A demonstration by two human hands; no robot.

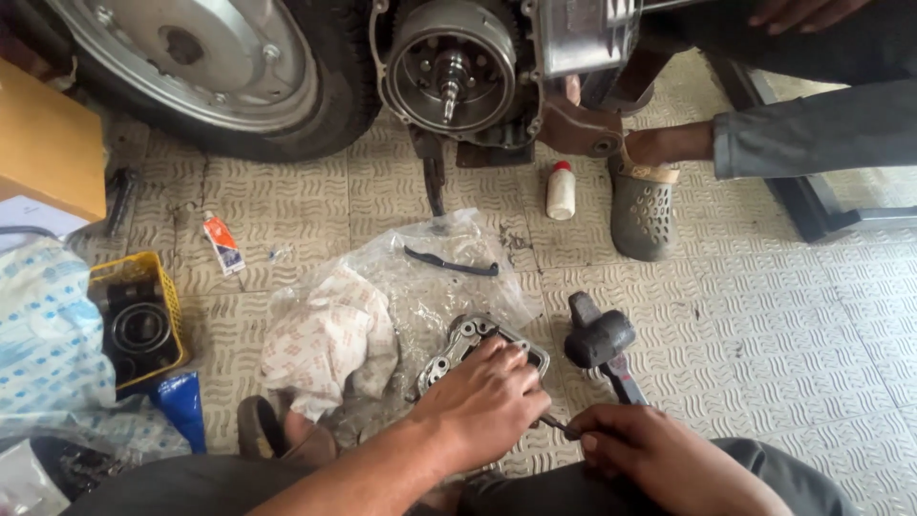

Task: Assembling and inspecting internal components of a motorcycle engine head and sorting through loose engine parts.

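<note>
So, head view only. My left hand (487, 397) is pressed flat-ish down on a metal engine cover (468, 346) lying on the tiled floor (764, 315), fingers curled over its near edge, pinning it. The cover sits right at 12 o'clock from that hand, and its long axis runs roughly from 7 to 1 o'clock. My right hand (635, 449) is closed around a thin tool (559, 425), maybe a small screwdriver, whose tip points toward 10 o'clock at the cover's near corner. Left hand is on the part; the right is just beside it, at 4 o'clock.

A dark mallet (602, 339) lies at 3 o'clock of the cover, close but apart. Under and behind the cover is a clear plastic bag (420, 277) with a black curved strip and a crumpled printed rag (330, 339) on it. At 9 o'clock, well apart, a yellow crate (162, 277) holds a black round part. Someone else's sandalled foot (642, 205) stands at 1 o'clock by a small white bottle (561, 189).
</note>
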